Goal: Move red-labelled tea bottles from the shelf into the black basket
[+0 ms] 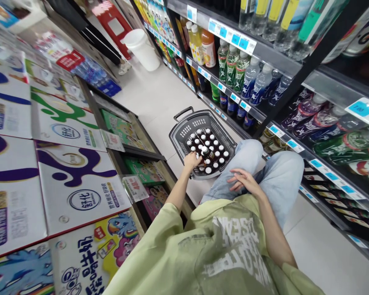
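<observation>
A dark grey shopping basket (180,141) stands on the floor in front of my knees. Its carrying handle (183,114) leans out at the far end. Inside are many upright dark bottles (215,148) with white caps, packed close together. My left hand (192,160) reaches over the basket's left side, fingers closed around the top of one white-capped bottle (198,155); its body is mostly hidden. My right hand (243,180) lies across my thigh, fingers loosely apart, holding nothing.
Drink shelves (252,102) with price tags rise close on my right. Stacked milk cartons (80,180) fill the left. Farther off are a white bucket (143,49), wrapped water bottles (89,69) and a person's leg (101,39). Pale tiled floor (153,96) runs between.
</observation>
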